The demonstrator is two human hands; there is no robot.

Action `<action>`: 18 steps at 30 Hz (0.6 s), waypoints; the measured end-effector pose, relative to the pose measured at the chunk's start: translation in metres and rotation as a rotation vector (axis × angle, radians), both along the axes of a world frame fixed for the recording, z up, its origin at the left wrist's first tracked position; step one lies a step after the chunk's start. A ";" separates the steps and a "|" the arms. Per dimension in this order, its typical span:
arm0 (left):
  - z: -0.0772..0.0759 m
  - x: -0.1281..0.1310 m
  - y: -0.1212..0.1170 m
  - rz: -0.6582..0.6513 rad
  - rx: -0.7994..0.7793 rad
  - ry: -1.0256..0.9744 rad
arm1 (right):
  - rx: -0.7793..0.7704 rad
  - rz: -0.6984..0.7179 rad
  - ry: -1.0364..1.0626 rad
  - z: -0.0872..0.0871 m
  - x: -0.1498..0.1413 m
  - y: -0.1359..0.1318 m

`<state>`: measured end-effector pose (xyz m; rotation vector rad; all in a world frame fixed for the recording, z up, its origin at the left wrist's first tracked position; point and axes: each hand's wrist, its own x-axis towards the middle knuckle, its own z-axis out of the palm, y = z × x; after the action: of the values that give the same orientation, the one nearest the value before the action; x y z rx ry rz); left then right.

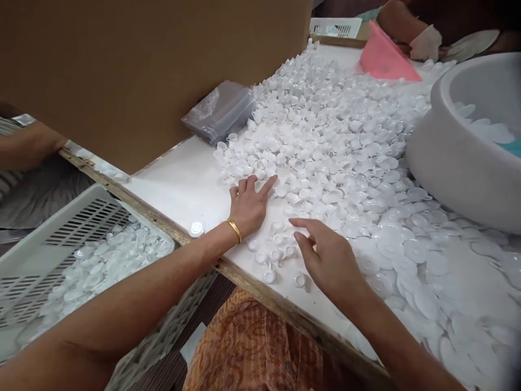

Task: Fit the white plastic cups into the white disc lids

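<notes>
The person's left hand [249,206], a gold bangle [235,231] at its wrist, is open, fingers spread at the near edge of a heap of tiny white cups [313,130] on the white tabletop [179,179]. The right hand [325,255] is also open, thumb and forefinger apart, just beside a few loose cups [300,280] between the hands and the table's wooden edge [280,309]. Flat white saucers [415,250] lie to the right, near a grey tub [459,157]. A slotted plastic crate [36,244] at left holds more small white pieces [101,260].
</notes>
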<state>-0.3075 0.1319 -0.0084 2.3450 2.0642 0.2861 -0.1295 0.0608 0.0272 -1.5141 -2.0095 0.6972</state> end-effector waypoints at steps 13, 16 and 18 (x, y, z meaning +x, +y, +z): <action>0.002 -0.001 0.005 -0.029 -0.113 0.012 | -0.112 -0.270 0.256 0.017 0.036 -0.013; 0.000 0.000 0.004 0.004 -0.089 -0.013 | -0.115 -0.260 0.282 0.019 0.037 -0.015; -0.002 -0.001 0.003 0.035 -0.054 -0.056 | -0.075 -0.216 0.277 0.015 0.034 -0.018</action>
<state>-0.3087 0.1346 -0.0102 2.2459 2.0627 0.2895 -0.0959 0.0432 0.0420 -1.5532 -1.6061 0.8478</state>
